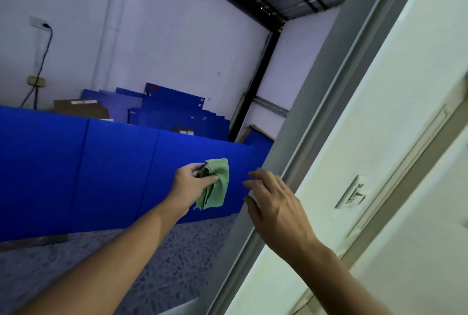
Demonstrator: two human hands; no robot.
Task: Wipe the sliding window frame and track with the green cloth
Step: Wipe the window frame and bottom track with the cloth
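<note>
Cloth first: green cloth is bunched in my left hand, thumb and fingers pinching its left side, the rest hanging down loose in a folded flap. It sits in the air in front of the blue panel, near the grey window frame but apart from it; I see a gap between cloth edge and frame. Right hand is up just right of the cloth, fingers spread and relaxed, gripping nothing, back of the hand toward me. Fingertips point at the cloth, not touching it. That hand overlaps the inner edge of the frame in view; can't tell if it actually touches the frame.

Frame runs diagonally from top right down to bottom centre, view tilted. Right of it a pale sash with a small metal latch set in a recessed plate. Past the opening: speckled floor, more blue sheets stacked at the back, brown cardboard box, white wall with a socket and dark cable hanging down, dark roof beams above.
</note>
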